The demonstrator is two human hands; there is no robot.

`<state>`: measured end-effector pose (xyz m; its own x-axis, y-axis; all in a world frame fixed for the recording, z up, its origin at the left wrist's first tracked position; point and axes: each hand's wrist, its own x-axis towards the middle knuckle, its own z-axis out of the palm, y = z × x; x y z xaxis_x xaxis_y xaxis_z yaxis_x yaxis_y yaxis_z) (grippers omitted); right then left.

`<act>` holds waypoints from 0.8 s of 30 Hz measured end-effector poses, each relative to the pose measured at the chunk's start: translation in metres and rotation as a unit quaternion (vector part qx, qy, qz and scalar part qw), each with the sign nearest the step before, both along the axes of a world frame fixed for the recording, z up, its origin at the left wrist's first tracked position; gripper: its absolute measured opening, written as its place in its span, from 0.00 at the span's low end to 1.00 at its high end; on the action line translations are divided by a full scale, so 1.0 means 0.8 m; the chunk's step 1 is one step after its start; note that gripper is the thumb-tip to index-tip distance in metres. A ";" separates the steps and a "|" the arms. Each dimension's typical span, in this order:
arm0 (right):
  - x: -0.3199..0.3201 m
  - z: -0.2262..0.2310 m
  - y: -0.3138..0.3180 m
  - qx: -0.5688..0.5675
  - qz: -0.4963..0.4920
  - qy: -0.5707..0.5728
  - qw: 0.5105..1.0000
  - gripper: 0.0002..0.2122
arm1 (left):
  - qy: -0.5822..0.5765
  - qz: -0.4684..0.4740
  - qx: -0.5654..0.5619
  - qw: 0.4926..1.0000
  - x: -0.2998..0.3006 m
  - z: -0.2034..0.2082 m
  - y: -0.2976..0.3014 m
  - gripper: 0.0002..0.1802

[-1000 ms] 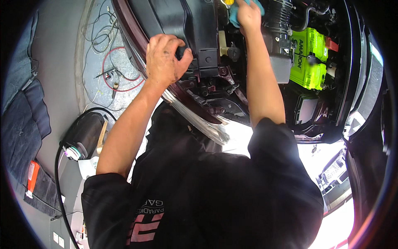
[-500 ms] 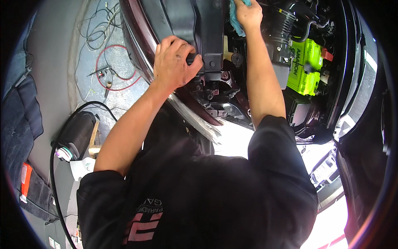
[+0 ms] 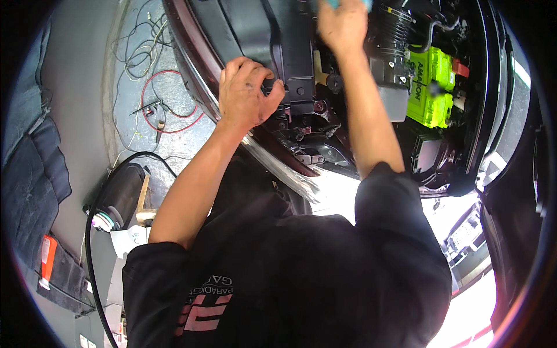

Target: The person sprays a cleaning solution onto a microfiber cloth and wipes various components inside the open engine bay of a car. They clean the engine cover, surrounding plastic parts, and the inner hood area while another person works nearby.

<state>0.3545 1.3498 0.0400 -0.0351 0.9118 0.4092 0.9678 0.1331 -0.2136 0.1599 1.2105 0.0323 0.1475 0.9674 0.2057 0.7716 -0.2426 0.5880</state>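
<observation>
My left hand [image 3: 248, 95] rests on the black plastic cover [image 3: 296, 55] along the front of an open car engine bay. Its fingers are bent and its thumb stands apart, and I see nothing held in it. Farther in, at the top edge of the picture, my right hand [image 3: 343, 26] is closed on a blue cloth [image 3: 366, 4]. Motion smears this hand, and most of the cloth is hidden by it or cut off by the edge.
A bright green battery [image 3: 430, 87] stands right of my right forearm, beside a grey box [image 3: 390, 95]. The dark red body edge [image 3: 194, 55] runs along the left. Cables and a red hose [image 3: 143, 101] lie on the floor, near a black cylinder [image 3: 119, 194].
My right hand has shifted slightly left with the blue cloth, and less of the cloth shows. My left hand stays on the cover. The whole view has shifted a little.
</observation>
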 end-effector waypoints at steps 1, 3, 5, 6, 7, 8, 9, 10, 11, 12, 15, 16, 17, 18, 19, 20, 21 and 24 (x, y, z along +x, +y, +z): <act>-0.030 -0.004 -0.021 0.094 -0.010 -0.034 0.995 0.22 | 0.000 0.003 0.003 1.000 -0.002 -0.003 -0.001 0.10; -0.060 -0.043 -0.070 -0.177 0.053 0.197 0.963 0.22 | 0.001 0.000 0.001 1.000 0.000 -0.003 -0.002 0.10; -0.089 -0.063 -0.081 -0.108 0.021 0.079 0.991 0.24 | 0.014 -0.008 -0.005 1.000 0.001 0.001 -0.001 0.10; -0.092 -0.069 -0.058 -0.096 0.010 0.078 0.992 0.24 | 0.007 -0.008 0.002 1.000 0.001 -0.001 -0.001 0.09; -0.091 -0.080 -0.021 -0.087 0.002 0.078 0.993 0.24 | 0.006 -0.016 0.011 1.000 0.003 0.000 0.002 0.09; -0.093 -0.075 -0.003 -0.082 -0.004 0.080 0.993 0.23 | 0.006 -0.021 0.014 1.000 0.002 0.003 0.003 0.09; -0.092 -0.070 -0.001 -0.144 0.002 0.080 0.986 0.24 | 0.006 -0.027 0.018 0.999 0.003 0.005 0.003 0.09; -0.096 -0.058 -0.003 -0.207 0.009 0.080 0.975 0.24 | 0.005 -0.026 0.018 0.999 0.002 0.003 0.003 0.10; -0.091 -0.049 -0.008 -0.268 0.005 0.076 0.961 0.24 | 0.004 -0.030 0.022 0.999 0.004 0.003 0.003 0.10; -0.081 -0.107 -0.043 -0.037 0.019 0.033 0.999 0.25 | 0.003 -0.036 0.026 0.999 0.005 0.002 0.003 0.10; -0.076 -0.069 -0.095 -0.120 -0.038 0.256 0.959 0.22 | 0.003 -0.020 0.030 0.999 -0.002 -0.003 0.003 0.09; -0.054 -0.068 -0.118 -0.202 -0.093 0.339 0.914 0.21 | -0.004 -0.021 0.035 0.999 -0.001 -0.002 0.002 0.09; -0.026 -0.065 -0.142 -0.280 -0.143 0.417 0.853 0.21 | -0.010 -0.021 0.040 0.999 -0.001 -0.003 0.002 0.09; -0.014 0.012 -0.146 -0.319 -0.137 0.525 0.777 0.21 | -0.003 -0.013 0.030 0.999 -0.007 -0.002 -0.001 0.10; 0.007 0.037 -0.159 -0.262 -0.193 0.501 0.802 0.18 | -0.012 -0.020 0.024 0.999 -0.005 0.001 0.001 0.09; 0.029 0.056 -0.168 -0.209 -0.222 0.500 0.811 0.16 | -0.020 -0.025 0.019 0.999 -0.002 0.005 0.002 0.08; 0.045 0.069 -0.173 -0.161 -0.250 0.499 0.814 0.15 | -0.023 -0.028 0.010 0.999 0.000 0.008 0.000 0.08; 0.052 0.094 -0.154 0.001 -0.210 0.617 0.759 0.13 | -0.093 -0.029 -0.020 0.995 0.003 0.014 0.019 0.07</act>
